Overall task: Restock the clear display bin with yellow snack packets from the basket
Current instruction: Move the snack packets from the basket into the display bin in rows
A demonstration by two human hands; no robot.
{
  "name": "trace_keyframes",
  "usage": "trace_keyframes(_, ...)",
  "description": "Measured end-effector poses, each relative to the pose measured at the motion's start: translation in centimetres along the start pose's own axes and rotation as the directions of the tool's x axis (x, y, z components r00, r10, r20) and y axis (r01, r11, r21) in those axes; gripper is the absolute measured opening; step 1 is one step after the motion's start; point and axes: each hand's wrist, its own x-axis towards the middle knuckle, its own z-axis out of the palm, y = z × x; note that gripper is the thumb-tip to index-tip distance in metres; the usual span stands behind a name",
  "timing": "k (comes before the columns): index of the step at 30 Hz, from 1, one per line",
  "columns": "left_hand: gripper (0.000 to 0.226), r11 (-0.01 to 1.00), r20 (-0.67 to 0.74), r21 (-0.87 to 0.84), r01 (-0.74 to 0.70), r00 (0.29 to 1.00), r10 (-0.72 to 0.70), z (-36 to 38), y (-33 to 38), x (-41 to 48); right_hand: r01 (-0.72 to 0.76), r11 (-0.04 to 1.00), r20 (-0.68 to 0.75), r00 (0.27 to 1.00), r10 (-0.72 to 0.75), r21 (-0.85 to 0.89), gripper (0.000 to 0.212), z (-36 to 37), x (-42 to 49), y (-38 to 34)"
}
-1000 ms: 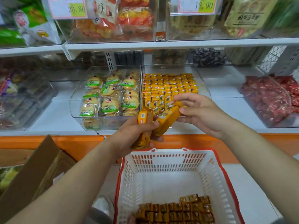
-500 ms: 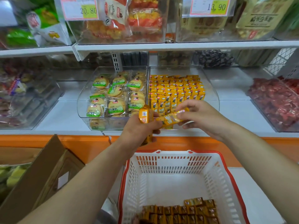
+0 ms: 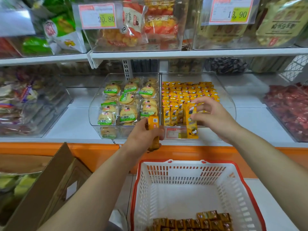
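Observation:
The clear display bin (image 3: 230,104) on the white shelf holds rows of yellow snack packets (image 3: 186,92). My right hand (image 3: 215,117) pinches one yellow packet (image 3: 191,124) upright at the bin's front edge, beside the standing front row. My left hand (image 3: 143,139) grips a small bundle of yellow packets (image 3: 153,130) just left of the bin's front. Below stands the white basket with a red rim (image 3: 183,174); more yellow packets (image 3: 193,220) lie at its near end.
A second clear bin (image 3: 93,114) with green-labelled round cakes sits left of the yellow one. A bin of red sweets (image 3: 286,107) stands at the right. An open cardboard box (image 3: 46,185) is at lower left. An upper shelf (image 3: 183,53) carries more bins with price tags.
My right hand has taken one packet from the bundle and carried it right and forward to the bin's front, turning it upright. My left hand has stayed put with the rest.

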Motion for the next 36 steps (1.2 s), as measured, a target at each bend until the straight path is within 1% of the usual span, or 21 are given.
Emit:
trace_keyframes(1,0.023,1.0,0.011,0.008,0.008,1.0,-0.008,-0.1,-0.1,0.1,0.018,0.999,-0.073,0.997,-0.021,-0.045,0.035,-0.3,0.8,0.2)
trace_keyframes(2,0.026,1.0,0.02,0.019,0.01,1.0,-0.01,-0.2,-0.2,0.1,0.026,0.996,-0.116,0.993,-0.037,-0.087,0.035,-0.5,1.8,0.4)
trace_keyframes(4,0.026,0.999,0.032,0.033,-0.004,0.999,0.003,-0.5,-0.4,0.1,0.02,0.985,-0.14,0.989,-0.045,-0.174,0.038,-0.5,3.8,0.9)
trace_keyframes(7,0.019,0.999,0.027,0.028,-0.026,0.999,0.025,-0.9,-0.6,0.2,-0.015,0.935,-0.152,0.988,-0.042,-0.355,0.041,0.1,6.4,2.3)
trace_keyframes(8,0.016,0.999,0.023,0.032,-0.029,0.999,0.029,-1.0,-0.6,0.2,-0.029,0.921,-0.161,0.986,-0.037,-0.389,0.041,0.5,7.1,2.8)
trace_keyframes(10,0.013,0.998,0.016,0.047,-0.041,0.999,0.04,-1.1,-0.7,0.3,-0.054,0.908,-0.167,0.986,-0.018,-0.416,0.04,1.2,8.2,3.6)
trace_keyframes(14,0.016,0.998,0.005,0.043,-0.049,0.999,0.049,-1.2,-0.8,0.5,-0.052,0.864,-0.122,0.992,-0.011,-0.5,0.039,2.5,9.7,4.7)
trace_keyframes(17,0.016,0.999,0.008,0.024,-0.046,0.999,0.045,-1.2,-0.8,0.6,-0.074,0.816,-0.145,0.989,-0.012,-0.573,0.044,3.2,10.0,5.3)
trace_keyframes(20,0.013,0.999,0.002,0.014,-0.039,0.999,0.039,-1.1,-0.7,0.6,-0.099,0.797,-0.155,0.988,0.007,-0.596,0.045,3.2,9.2,4.9)
trace_keyframes(22,0.011,0.999,0.005,0.014,-0.039,0.999,0.039,-0.9,-0.5,0.5,-0.086,0.774,-0.155,0.988,-0.015,-0.627,0.047,2.6,7.7,3.7)
trace_keyframes(23,0.011,0.999,0.009,0.021,-0.038,0.999,0.038,-0.8,-0.5,0.4,-0.058,0.785,-0.158,0.986,-0.051,-0.617,0.043,2.2,6.5,3.0)
trace_keyframes(24,0.012,0.999,0.014,0.032,-0.037,0.999,0.036,-0.7,-0.4,0.3,-0.018,0.822,-0.153,0.985,-0.085,-0.57,0.036,1.9,5.2,2.3)
trace_keyframes(25,0.012,0.998,0.023,0.046,-0.038,0.999,0.037,-0.5,-0.4,0.2,0.019,0.88,-0.132,0.987,-0.092,-0.474,0.027,1.7,3.6,1.6)
trace_keyframes(26,0.013,0.997,0.038,0.069,-0.046,0.998,0.043,-0.2,-0.3,0.2,0.031,0.94,-0.09,0.994,-0.065,-0.341,0.02,1.6,1.9,0.9)
trace_keyframes(27,0.014,0.993,0.055,0.101,-0.063,0.997,0.058,0.2,-0.2,0.1,0.014,0.98,-0.024,1.0,-0.019,-0.2,0.016,1.6,0.1,0.3)
trace_keyframes(28,0.014,0.986,0.072,0.141,-0.088,0.994,0.079,0.7,-0.2,0.0,-0.026,0.997,0.044,0.999,0.029,-0.071,0.016,1.7,-1.5,-0.2)
trace_keyframes(29,0.014,0.975,0.087,0.186,-0.118,0.991,0.104,1.2,-0.2,-0.1,-0.065,0.998,0.094,0.994,0.064,0.013,0.017,1.9,-2.7,-0.6)
trace_keyframes(31,0.016,0.946,0.115,0.273,-0.177,0.982,0.15,2.4,-0.1,-0.5,-0.112,0.991,0.141,0.985,0.102,0.068,0.02,2.2,-3.8,-1.2)
trace_keyframes(33,0.02,0.918,0.13,0.33,-0.222,0.973,0.189,3.6,0.0,-0.9,-0.111,0.993,0.151,0.983,0.103,0.049,0.024,2.1,-3.9,-1.6)
trace_keyframes(35,0.027,0.916,0.132,0.322,-0.238,0.97,0.205,4.3,0.1,-1.0,-0.103,0.994,0.154,0.983,0.096,0.04,0.023,1.6,-3.7,-1.7)
trace_keyframes(36,0.03,0.926,0.126,0.301,-0.228,0.972,0.198,4.6,0.3,-1.0,-0.114,0.991,0.158,0.982,0.102,0.069,0.022,1.1,-3.7,-1.6)
